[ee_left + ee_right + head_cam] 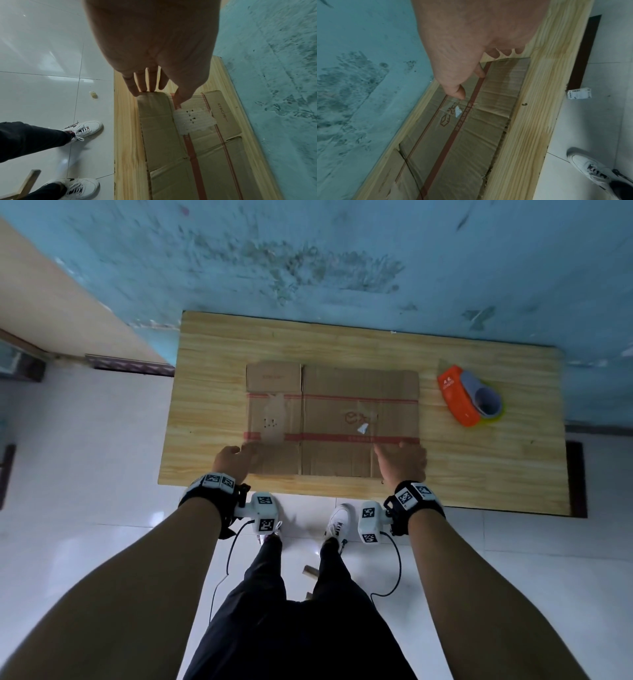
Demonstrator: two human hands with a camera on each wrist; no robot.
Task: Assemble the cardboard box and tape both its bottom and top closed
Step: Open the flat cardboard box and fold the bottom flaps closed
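The cardboard box (332,419) lies flattened on your wooden table (479,467); your left hand (233,462) and right hand (402,462), fingers straight, rest on its near corners, and the orange tape dispenser (467,397) sits well right

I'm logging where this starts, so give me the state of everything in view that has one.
Brown cardboard box with red stripes: flattened, lying on wooden table.
Orange tape dispenser: untouched, lying at the table's right.
Left hand: open, fingers at box's near-left corner.
Right hand: fingers at box's near-right edge.
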